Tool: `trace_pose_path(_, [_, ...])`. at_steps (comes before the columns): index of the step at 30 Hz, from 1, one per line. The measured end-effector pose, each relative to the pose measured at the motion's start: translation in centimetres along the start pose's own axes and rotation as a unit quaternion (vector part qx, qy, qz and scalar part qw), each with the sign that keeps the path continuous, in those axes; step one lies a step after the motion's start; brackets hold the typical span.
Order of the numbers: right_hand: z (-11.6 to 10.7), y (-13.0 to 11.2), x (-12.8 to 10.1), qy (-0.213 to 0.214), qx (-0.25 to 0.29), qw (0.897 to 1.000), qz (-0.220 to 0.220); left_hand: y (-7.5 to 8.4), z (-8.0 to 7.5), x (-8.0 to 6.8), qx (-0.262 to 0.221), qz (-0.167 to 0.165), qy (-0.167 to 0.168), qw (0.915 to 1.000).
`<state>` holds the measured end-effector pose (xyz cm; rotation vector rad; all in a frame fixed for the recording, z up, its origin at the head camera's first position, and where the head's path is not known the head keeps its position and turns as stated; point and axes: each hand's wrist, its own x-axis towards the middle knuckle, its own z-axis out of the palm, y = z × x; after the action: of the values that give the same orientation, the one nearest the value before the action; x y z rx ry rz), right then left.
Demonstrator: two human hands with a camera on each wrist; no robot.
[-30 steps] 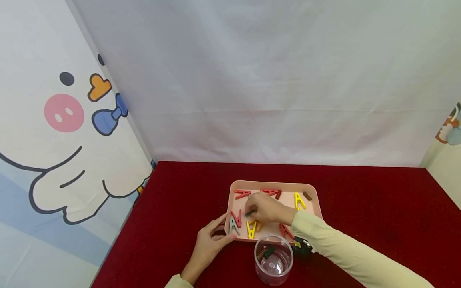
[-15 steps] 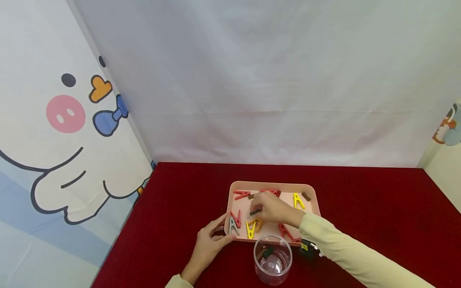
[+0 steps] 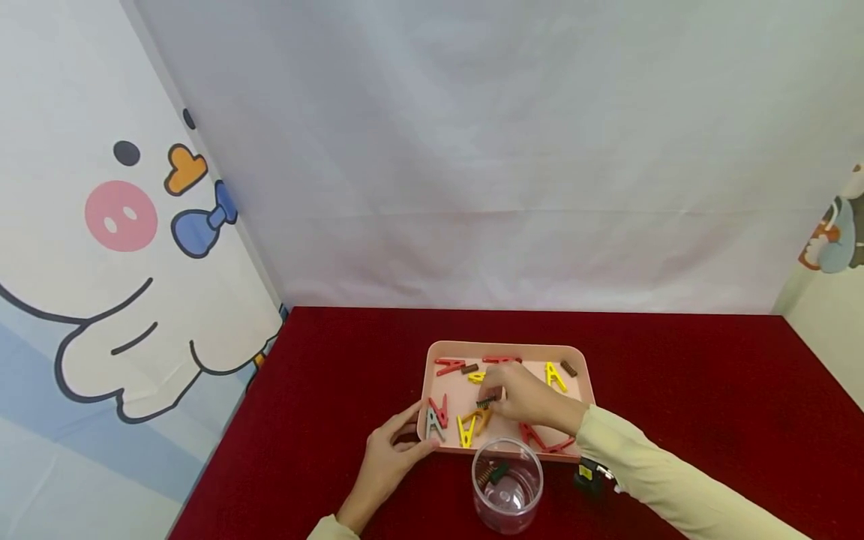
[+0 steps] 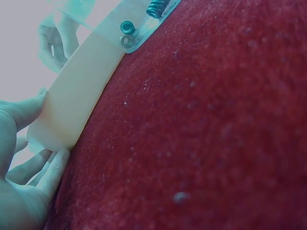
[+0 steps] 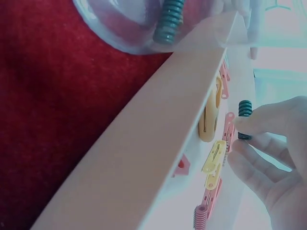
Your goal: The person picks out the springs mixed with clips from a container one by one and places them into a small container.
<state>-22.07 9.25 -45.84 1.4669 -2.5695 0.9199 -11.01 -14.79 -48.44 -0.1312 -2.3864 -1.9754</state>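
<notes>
A pink tray (image 3: 427, 375) on the red cloth holds red, yellow and grey clothespins and small coil springs. My right hand (image 3: 520, 394) is over the tray's middle and pinches a dark green spring (image 3: 484, 403) between thumb and fingers; the right wrist view shows the spring (image 5: 244, 111) at the fingertips (image 5: 268, 120). My left hand (image 3: 388, 457) grips the tray's near left corner, seen close in the left wrist view as the hand (image 4: 19, 158) against the tray wall (image 4: 81, 91). A clear plastic cup (image 3: 508, 486) stands in front of the tray with two springs inside.
The red cloth table (image 3: 675, 375) stretches to both sides of the tray. A white backdrop (image 3: 472, 150) rises behind it, and a cartoon curtain (image 3: 101, 225) hangs at the left. A small dark object (image 3: 587, 474) lies beside the cup, under my right sleeve.
My right hand has drawn back to the right across the tray with the green spring pinched in it. A yellow clothespin and a brown spring at the back are uncovered. My left hand stays.
</notes>
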Motion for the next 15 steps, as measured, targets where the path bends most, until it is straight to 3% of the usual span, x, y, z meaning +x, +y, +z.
trace_pose_path(11, [-0.8,-0.6,-1.3,-0.003,0.012,1.0,0.019,0.5,0.1,-0.1,0.011,-0.003,0.006,0.9999])
trace_pose_path(15, [-1.0,-0.6,-1.7,-0.002,0.011,1.0,0.017,-0.2,0.1,0.1,0.004,-0.002,0.007,1.0])
